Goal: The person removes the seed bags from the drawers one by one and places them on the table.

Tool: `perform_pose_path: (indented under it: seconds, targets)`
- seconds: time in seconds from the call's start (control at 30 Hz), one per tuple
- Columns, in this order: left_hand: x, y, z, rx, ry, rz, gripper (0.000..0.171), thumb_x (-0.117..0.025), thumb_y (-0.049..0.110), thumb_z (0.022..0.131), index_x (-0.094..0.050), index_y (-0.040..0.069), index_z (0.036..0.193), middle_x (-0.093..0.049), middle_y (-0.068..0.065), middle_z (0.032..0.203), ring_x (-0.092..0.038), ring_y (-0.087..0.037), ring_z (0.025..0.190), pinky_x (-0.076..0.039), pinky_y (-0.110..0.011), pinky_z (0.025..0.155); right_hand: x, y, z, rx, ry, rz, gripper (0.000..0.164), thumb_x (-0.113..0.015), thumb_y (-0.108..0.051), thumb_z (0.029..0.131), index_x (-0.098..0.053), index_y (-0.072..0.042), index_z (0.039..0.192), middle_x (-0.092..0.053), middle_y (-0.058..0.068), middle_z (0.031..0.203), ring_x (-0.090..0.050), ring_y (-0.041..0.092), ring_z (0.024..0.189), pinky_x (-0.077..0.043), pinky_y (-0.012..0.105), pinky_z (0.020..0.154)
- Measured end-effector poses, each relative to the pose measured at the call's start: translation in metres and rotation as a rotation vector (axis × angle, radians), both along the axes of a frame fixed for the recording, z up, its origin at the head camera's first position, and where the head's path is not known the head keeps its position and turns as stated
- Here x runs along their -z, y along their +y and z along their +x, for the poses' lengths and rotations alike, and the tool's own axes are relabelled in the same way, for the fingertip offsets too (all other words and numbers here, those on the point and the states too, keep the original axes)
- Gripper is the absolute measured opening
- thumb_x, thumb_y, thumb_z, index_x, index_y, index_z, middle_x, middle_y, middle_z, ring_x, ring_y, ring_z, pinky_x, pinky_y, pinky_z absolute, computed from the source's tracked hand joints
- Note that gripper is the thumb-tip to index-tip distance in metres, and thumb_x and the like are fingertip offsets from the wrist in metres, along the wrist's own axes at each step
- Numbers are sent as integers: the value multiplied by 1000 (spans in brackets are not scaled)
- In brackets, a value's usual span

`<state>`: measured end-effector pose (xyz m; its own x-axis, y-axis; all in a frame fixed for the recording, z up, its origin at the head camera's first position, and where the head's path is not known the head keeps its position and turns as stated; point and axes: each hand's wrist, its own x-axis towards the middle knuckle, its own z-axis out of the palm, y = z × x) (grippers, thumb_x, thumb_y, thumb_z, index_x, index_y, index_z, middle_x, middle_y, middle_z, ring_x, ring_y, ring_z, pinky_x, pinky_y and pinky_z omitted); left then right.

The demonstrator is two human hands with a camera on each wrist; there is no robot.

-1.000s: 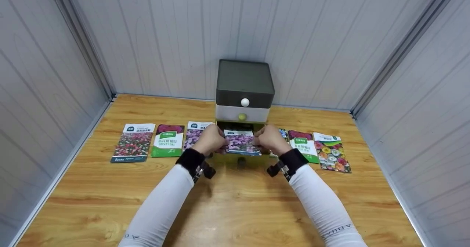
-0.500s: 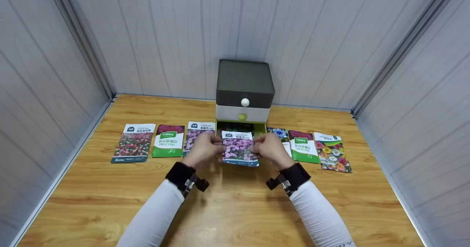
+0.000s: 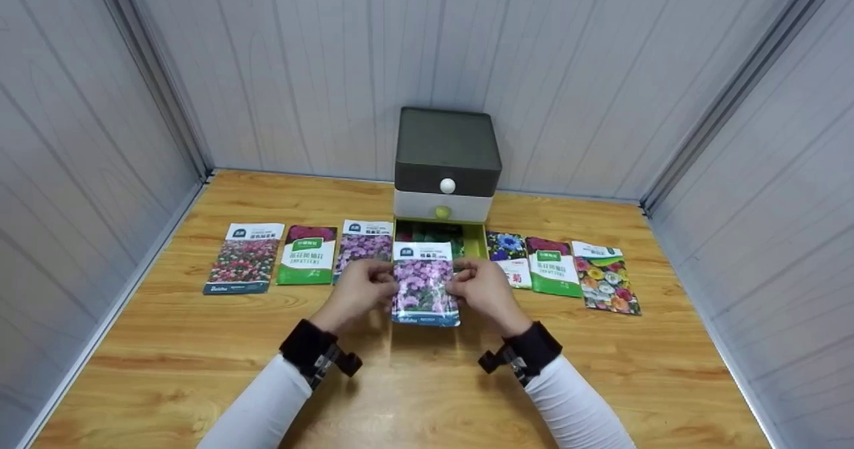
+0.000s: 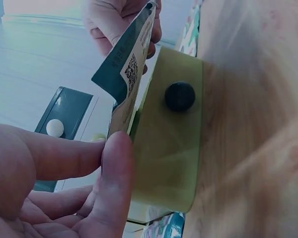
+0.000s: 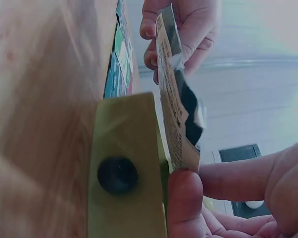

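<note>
A seed packet with purple flowers (image 3: 425, 285) is held between both hands over the open bottom drawer. My left hand (image 3: 357, 295) pinches its left edge between thumb and finger; the right hand (image 3: 487, 293) pinches the opposite edge. The packet's printed back (image 4: 131, 74) faces the drawer front in the left wrist view. That yellow-green drawer (image 3: 476, 241) is pulled out of a small three-tier chest, and its front carries a dark knob (image 5: 117, 175). Behind the packet, dark green printed material (image 3: 444, 234) shows inside the drawer.
The chest's dark top tier (image 3: 447, 139) and white middle tier (image 3: 413, 205) are closed. Left of it lie a red-flower packet (image 3: 243, 259), a green-white packet (image 3: 307, 255) and another purple one (image 3: 363, 245). To the right lie blue-flower (image 3: 509, 255), green-white (image 3: 554, 267) and multicoloured (image 3: 607, 279) packets.
Both hands have drawn the purple-flower packet out of the drawer, toward the person and upward. More of its front now shows, and the drawer's inside has come into view behind it.
</note>
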<state>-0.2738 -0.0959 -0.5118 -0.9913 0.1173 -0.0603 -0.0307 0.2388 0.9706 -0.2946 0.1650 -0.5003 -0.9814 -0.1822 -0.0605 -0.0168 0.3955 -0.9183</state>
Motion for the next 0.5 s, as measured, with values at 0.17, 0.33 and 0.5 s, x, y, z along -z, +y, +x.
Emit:
perform_pose_path:
  seconds: [0.17,0.33,0.5]
  targets:
    - [4,-7,9,-14,21,-2,59,-78,-7,96,-59,-11,152,-75,-14,103,-73,-23,80,-68,-40,74,5,-5,7,-35,20,19,55,-83,4,93,-66,10,145,-78,8,95,-77,31,82,-69,50,79]
    - [8,-17,20,-30,-6,8,58,-76,-8,96,-60,-10,151,-75,-13,103,-72,-23,82,-68,-36,72,11,-14,14,-69,29,-11,57,-83,6,91,-64,12,144,-78,8,94,-74,23,76,-68,50,78]
    - [14,-29,29,-12,5,-25,52,-75,-6,97,-62,-13,148,-74,-15,103,-71,-20,73,-67,-38,66,17,-22,21,-82,48,-16,56,-86,6,89,-65,12,141,-76,7,95,-70,13,77,-66,34,73]
